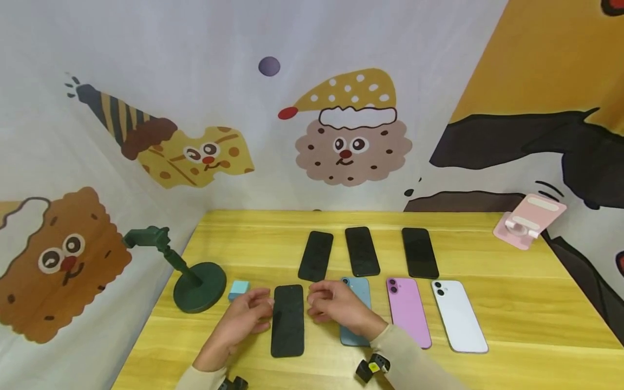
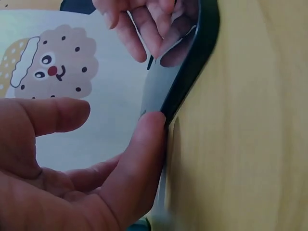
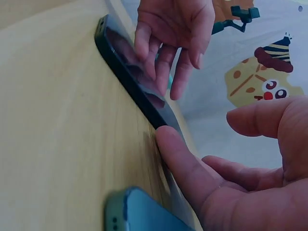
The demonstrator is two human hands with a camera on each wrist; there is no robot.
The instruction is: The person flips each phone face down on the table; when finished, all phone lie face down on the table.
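A black-screened phone (image 1: pixel 287 320) lies face up on the wooden table between my two hands. My left hand (image 1: pixel 248 314) is at its left edge, fingers loosely bent; in the left wrist view a fingertip (image 2: pixel 151 126) overlaps the phone's dark edge. On the other side, my right hand (image 1: pixel 336 304) hovers near the right edge with relaxed fingers and thumb apart. The right wrist view has one fingertip (image 3: pixel 168 137) close to the side of the phone (image 3: pixel 126 79). Under my right hand and wrist, a blue phone (image 1: pixel 355 337) is partly covered.
To the right lie a pink phone (image 1: pixel 409 311) and a white phone (image 1: pixel 460 317), backs up. Three dark phones (image 1: pixel 362 252) form a row behind. A green stand (image 1: pixel 200 287) and a light-blue block (image 1: pixel 239 289) are left; a pink stand (image 1: pixel 526 222) sits back right.
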